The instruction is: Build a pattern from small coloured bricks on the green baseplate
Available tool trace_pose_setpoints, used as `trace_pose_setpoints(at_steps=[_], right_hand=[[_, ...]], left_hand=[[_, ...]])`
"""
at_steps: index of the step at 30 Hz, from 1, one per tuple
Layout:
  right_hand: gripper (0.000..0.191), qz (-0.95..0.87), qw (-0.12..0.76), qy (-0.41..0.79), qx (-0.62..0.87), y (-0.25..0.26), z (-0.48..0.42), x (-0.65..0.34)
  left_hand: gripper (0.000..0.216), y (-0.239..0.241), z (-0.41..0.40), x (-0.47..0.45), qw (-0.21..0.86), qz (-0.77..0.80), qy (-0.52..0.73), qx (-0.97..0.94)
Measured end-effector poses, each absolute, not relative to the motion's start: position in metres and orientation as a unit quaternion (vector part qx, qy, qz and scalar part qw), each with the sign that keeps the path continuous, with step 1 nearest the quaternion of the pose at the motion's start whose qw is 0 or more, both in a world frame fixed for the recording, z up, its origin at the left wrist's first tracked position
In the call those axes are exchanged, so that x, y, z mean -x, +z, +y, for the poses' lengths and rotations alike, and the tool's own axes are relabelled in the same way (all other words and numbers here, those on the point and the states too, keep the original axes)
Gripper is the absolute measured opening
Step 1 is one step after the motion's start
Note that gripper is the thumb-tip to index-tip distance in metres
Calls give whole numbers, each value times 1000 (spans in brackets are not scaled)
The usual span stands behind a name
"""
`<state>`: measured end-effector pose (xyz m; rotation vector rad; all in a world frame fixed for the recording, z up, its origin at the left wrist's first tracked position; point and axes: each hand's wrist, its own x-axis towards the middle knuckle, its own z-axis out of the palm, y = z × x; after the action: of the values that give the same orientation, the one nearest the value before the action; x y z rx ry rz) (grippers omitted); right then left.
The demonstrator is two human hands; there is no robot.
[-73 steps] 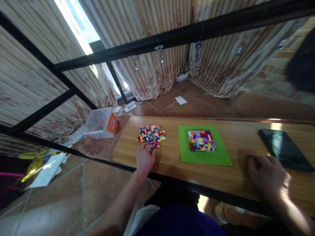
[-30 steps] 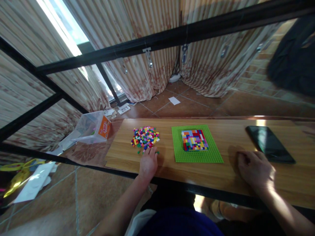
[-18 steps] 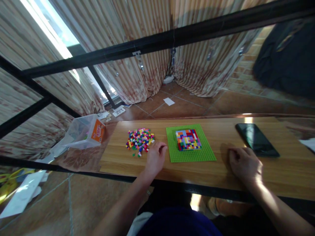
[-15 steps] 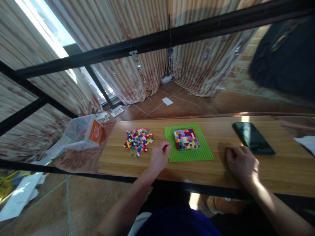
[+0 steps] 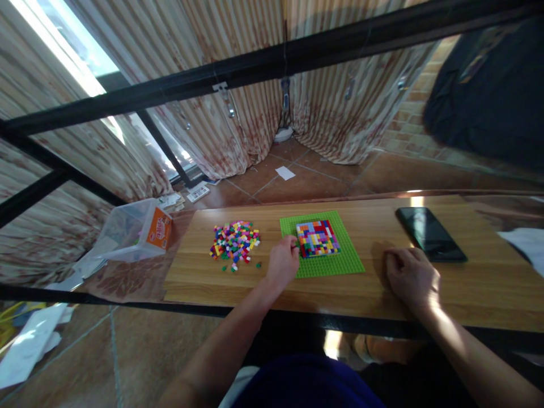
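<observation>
A green baseplate (image 5: 335, 262) lies on the wooden board (image 5: 395, 289), with a square patch of many-coloured small bricks (image 5: 317, 238) built on it. My left hand (image 5: 282, 264) rests at the plate's left edge, fingers pinched together by the patch's left side; what they hold is too small to make out. To the left lies a loose pile of small coloured bricks (image 5: 233, 244). My right hand (image 5: 411, 279) lies curled on the board to the right of the plate, with nothing seen in it.
A black phone (image 5: 429, 233) lies on the board at the right. A clear plastic tub with an orange label (image 5: 138, 230) lies tipped on the glass table (image 5: 131, 277) to the left. A black frame bar (image 5: 255, 71) crosses above. Papers (image 5: 29, 340) lie on the tiled floor.
My left hand has moved right from the loose brick pile to the left edge of the green baseplate, fingers pinched. A few bricks lie scattered off the pile. My right hand stays put.
</observation>
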<state>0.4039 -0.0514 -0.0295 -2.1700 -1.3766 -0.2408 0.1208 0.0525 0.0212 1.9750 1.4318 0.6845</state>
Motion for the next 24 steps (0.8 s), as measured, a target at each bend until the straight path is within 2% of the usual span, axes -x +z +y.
trace_pose_setpoints(at_steps=[13, 24], right_hand=[[24, -524, 276, -115, 798, -34, -51, -407], [25, -511, 290, -96, 803, -31, -51, -405]], left_hand=[[25, 43, 57, -129, 223, 542, 90, -805], [32, 47, 59, -134, 219, 529, 74, -817]])
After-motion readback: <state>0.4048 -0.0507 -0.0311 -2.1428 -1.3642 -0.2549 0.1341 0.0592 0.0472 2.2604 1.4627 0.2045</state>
